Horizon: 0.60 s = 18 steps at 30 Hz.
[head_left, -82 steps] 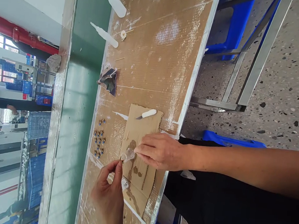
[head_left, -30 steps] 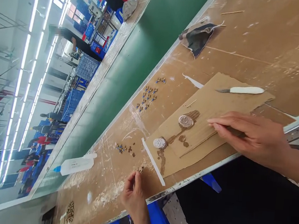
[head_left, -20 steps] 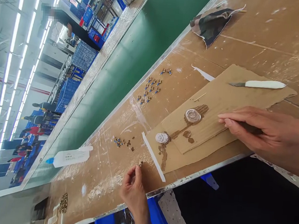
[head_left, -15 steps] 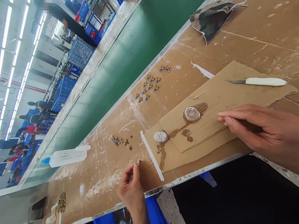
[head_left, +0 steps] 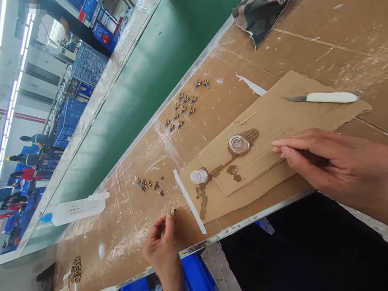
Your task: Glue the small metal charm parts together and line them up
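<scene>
Bench work, seen from above: the tips of thumb and forefinger on my left hand [head_left: 162,243] sit close together at a small brownish piece [head_left: 173,211] on the brown bench top [head_left: 222,57] — whether I grip it or merely touch it, I can't tell. My right hand [head_left: 343,165] hovers above the near edge of the cardboard sheet [head_left: 272,109], thumb and forefinger drawn narrow; cannot tell if anything is between them. On the cardboard: a white-handled knife [head_left: 332,98], a thin stick [head_left: 248,118] and two round pieces, one a clear disc [head_left: 239,144] by a damp patch, the other a whitish disc [head_left: 200,176] near the end closest to my left hand. Both carry surface marks, none legible as lettering. A white strip [head_left: 189,201] lies along that end. Beyond the sheet, spaced blue-and-gold pieces [head_left: 183,110], roughly a dozen; nearer my left hand, a tight cluster of similar pieces [head_left: 143,185] with loose dark bits [head_left: 157,186] beside it. Writing: a translucent bottle [head_left: 79,209] with a blue tip lies on its side, dark printed characters on it — too small to read. Past it, a heap of metallic-looking bits [head_left: 76,269].
</scene>
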Each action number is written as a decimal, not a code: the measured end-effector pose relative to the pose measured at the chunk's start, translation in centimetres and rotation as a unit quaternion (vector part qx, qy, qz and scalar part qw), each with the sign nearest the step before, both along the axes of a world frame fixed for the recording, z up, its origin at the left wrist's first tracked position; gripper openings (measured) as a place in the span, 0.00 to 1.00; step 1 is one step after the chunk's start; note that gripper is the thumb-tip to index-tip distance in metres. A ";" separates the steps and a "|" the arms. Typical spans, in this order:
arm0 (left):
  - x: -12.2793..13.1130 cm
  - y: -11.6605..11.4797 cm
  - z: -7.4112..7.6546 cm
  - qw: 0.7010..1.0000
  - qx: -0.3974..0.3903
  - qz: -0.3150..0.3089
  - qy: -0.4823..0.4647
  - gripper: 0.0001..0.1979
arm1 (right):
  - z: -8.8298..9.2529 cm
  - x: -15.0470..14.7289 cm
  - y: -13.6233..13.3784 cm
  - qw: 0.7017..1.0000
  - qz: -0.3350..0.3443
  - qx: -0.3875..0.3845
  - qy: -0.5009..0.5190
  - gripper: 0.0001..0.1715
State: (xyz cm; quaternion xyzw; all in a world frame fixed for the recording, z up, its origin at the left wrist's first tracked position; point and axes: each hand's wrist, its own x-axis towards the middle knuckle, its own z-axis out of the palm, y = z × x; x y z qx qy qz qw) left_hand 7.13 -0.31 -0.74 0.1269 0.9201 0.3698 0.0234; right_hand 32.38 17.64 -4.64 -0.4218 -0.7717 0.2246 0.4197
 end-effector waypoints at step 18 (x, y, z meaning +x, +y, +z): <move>-1.2 -0.4 -0.3 0.997 -0.075 -0.028 0.021 0.19 | 0.1 0.0 -0.1 1.000 -0.017 0.012 -0.015 0.11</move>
